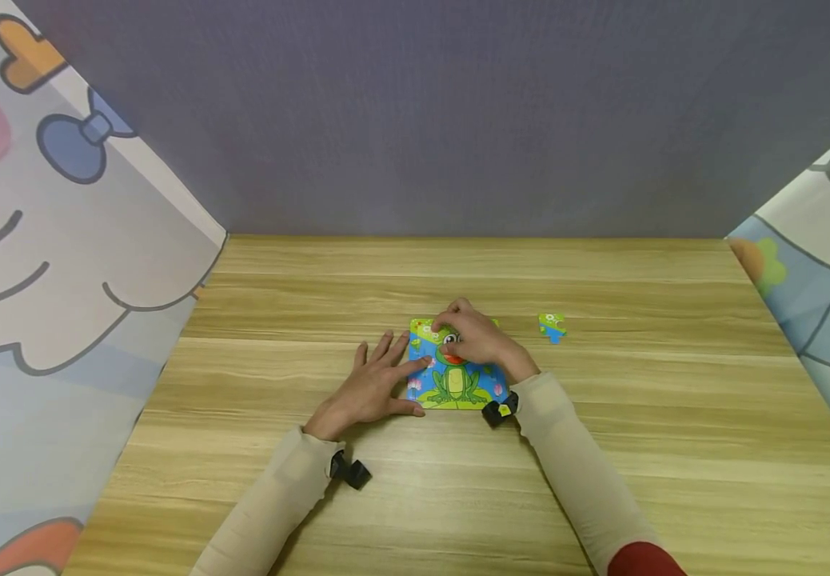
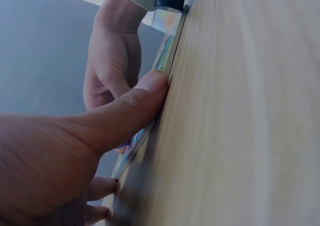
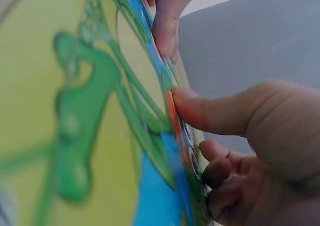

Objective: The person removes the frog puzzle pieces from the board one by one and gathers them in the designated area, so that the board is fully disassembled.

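A frog jigsaw puzzle [image 1: 456,388] lies flat on the wooden table, its green frog on a blue and yellow-green ground. My right hand [image 1: 478,338] is over its upper part, fingers curled and thumb by the red mouth. In the right wrist view, thumb and fingers pinch the frog-face puzzle piece [image 3: 173,110], whose red edge stands slightly proud of the board. My left hand [image 1: 368,390] is spread at the puzzle's left side, the index finger on its surface and the thumb against the lower left corner. The right hand covers the puzzle's upper right.
One loose puzzle piece [image 1: 552,326], green and blue with a white flower, lies to the right of the board. A grey partition [image 1: 458,120] rises behind the wooden table [image 1: 415,504]. Cartoon-printed walls [image 1: 48,320] stand at both sides.
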